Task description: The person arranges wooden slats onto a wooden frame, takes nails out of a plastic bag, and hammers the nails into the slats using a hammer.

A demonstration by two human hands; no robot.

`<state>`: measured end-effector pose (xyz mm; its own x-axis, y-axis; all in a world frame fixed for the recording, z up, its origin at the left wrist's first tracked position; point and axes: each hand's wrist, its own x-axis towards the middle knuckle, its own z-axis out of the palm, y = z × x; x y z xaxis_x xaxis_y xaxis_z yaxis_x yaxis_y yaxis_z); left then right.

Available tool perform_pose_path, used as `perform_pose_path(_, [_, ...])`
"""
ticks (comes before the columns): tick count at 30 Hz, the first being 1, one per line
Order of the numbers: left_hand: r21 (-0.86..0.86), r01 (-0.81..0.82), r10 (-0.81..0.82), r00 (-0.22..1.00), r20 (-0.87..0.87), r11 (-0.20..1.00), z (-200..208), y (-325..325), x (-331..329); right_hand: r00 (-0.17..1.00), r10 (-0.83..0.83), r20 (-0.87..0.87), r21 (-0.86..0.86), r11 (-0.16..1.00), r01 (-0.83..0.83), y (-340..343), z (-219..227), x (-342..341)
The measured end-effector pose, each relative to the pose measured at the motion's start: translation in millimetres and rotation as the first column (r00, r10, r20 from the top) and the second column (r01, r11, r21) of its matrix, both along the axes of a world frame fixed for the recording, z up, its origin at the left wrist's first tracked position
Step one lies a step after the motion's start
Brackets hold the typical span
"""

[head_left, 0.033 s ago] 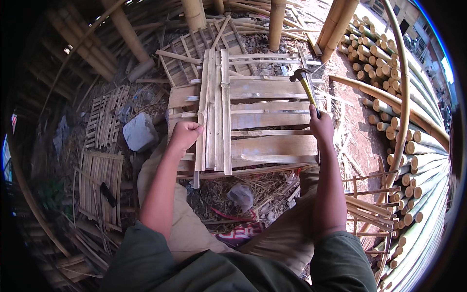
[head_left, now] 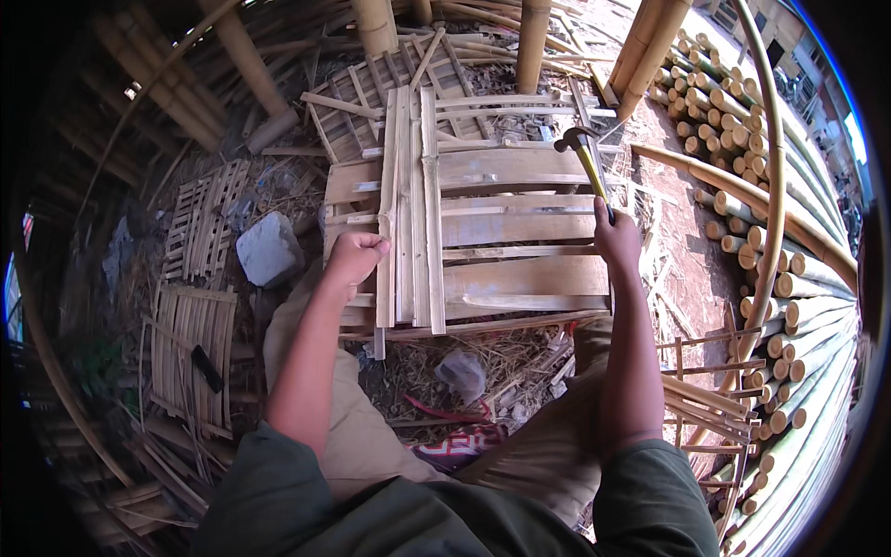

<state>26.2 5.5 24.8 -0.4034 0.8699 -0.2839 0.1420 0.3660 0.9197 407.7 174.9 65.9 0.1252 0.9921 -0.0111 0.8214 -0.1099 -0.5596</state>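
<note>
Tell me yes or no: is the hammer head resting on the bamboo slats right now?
No: the right hand holds the hammer raised, its head up off the bamboo slats that the left hand steadies.

Upper body covered by dark green short-sleeved shirt; sleeves ended above elbows, cloth creased at shoulders and chest. Forearms left bare below sleeves. Left hand (head_left: 355, 257) and right hand (head_left: 616, 240) left ungloved; rings, watch or bands not discernible. Legs covered by loose khaki-beige trousers, fabric folded and wrinkled over thighs and knees. Footwear hidden from view.
</note>
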Motion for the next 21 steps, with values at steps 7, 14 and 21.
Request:
perform_pose_path(7, [0.009, 0.046, -0.047, 0.992, 0.116, 0.999, 19.2, -22.6, -4.3, 0.993, 0.106, -0.051, 0.071, 0.992, -0.103, 19.9, -3.8, -10.3])
perform_pose_path(14, [-0.109, 0.064, -0.040, 0.977, 0.212, 0.992, 24.8, -51.0, -8.6, 0.955, 0.245, 0.169, 0.091, 0.961, -0.263, 36.5, -10.6, -33.6])
perform_pose_path(21, [-0.216, 0.115, -0.081, 0.983, 0.163, 0.970, 27.7, -45.7, -15.4, 0.943, 0.228, 0.243, -0.022, 0.973, -0.230, 39.1, -15.1, -43.7])
